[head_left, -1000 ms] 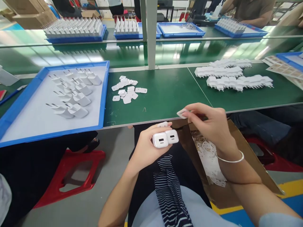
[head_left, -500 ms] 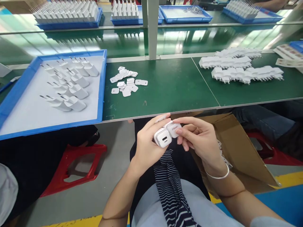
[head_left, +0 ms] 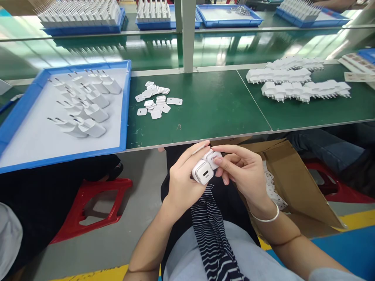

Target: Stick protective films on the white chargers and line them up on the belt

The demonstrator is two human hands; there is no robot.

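My left hand [head_left: 183, 175] is wrapped around a white charger [head_left: 204, 173], whose port face is turned toward me. A second white block with red lettering [head_left: 213, 159] sits against it. The thumb and forefinger of my right hand [head_left: 243, 168] are closed on that lettered block. Between the fingers of my left hand, a thin white plate [head_left: 200, 148] shows edge-on. Both hands are just below the table's front edge. What the left palm covers is hidden.
On the green table [head_left: 211, 105] lie loose white plates [head_left: 156, 114]. A blue-rimmed tray [head_left: 125, 105] of plug chargers stands left; rows of white plug parts [head_left: 306, 90] lie right. Below right is an open cardboard box [head_left: 304, 187]; a red stool [head_left: 88, 207] stands lower left.
The charger in my left hand has turned slightly and shifted a little right. The thin plate between the left fingers now shows more edge-on. My right hand has moved slightly left.
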